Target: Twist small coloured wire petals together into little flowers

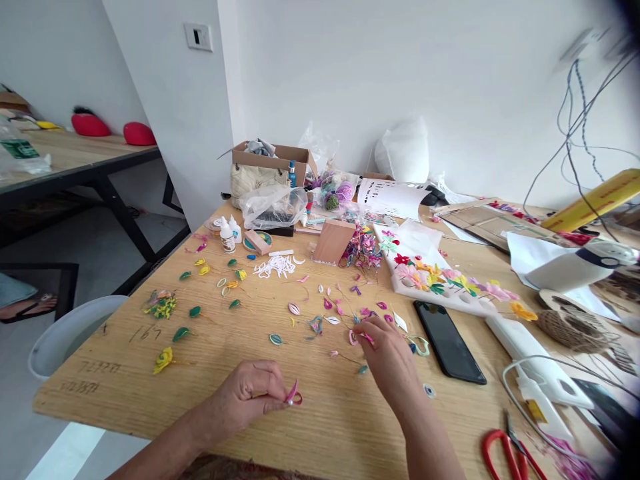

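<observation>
My left hand (255,393) is closed near the table's front edge, thumb and forefinger pinching a small pink paper-strip loop (296,395). A whitish speck shows at the loop's base. Farther right, my right hand (383,343) reaches down among small pieces on the table, its fingers bent together over a pink petal (369,337). The thumb is mostly hidden. Around that hand lie a teal and pink flower piece (315,325), a white leaf-shaped piece (400,321) and several magenta loops. A teal leaf-shaped piece (276,339) lies between the hands.
A black phone (450,343) lies right of my right hand, with red-handled scissors (513,450) nearer the edge. A white foam board (400,283) carries fabric-like flowers. Wooden blocks (334,241), glue bottles (228,237) and white strips (277,265) stand or lie farther back. Twine (575,330) is at right.
</observation>
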Demonstrator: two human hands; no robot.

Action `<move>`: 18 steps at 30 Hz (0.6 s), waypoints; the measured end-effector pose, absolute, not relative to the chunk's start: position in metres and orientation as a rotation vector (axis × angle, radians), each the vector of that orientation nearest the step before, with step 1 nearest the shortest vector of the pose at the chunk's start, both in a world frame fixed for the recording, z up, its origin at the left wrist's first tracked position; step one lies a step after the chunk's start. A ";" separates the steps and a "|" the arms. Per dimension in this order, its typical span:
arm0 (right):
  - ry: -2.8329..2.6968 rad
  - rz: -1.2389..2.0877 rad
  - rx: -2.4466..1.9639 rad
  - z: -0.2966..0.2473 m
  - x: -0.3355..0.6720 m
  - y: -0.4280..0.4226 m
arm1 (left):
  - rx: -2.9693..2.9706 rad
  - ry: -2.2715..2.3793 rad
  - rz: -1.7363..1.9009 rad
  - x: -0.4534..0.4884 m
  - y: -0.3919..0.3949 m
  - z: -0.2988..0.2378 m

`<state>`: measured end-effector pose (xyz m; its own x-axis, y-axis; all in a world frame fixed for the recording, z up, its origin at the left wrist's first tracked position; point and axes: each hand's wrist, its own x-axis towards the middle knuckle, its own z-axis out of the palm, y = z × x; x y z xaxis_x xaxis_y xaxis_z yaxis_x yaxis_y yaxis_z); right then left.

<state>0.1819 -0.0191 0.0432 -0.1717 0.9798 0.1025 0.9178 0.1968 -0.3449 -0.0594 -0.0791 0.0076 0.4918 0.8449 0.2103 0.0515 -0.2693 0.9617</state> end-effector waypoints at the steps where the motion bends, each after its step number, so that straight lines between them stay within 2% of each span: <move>1: -2.176 0.297 -1.830 0.044 0.189 -0.019 | 1.680 0.778 0.939 -0.060 -0.078 0.007; 12: -2.120 0.580 -1.943 0.034 0.206 -0.043 | 1.767 0.752 1.024 -0.050 -0.047 0.023; 18: -1.923 0.429 -2.103 0.028 0.234 -0.055 | 1.799 0.726 0.988 -0.040 -0.037 0.030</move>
<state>0.2339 -0.0555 0.0284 0.0808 0.9958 -0.0420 0.9194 -0.0907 -0.3828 -0.0402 -0.0370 0.0304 0.5018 0.8056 0.3149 0.0599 -0.3956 0.9165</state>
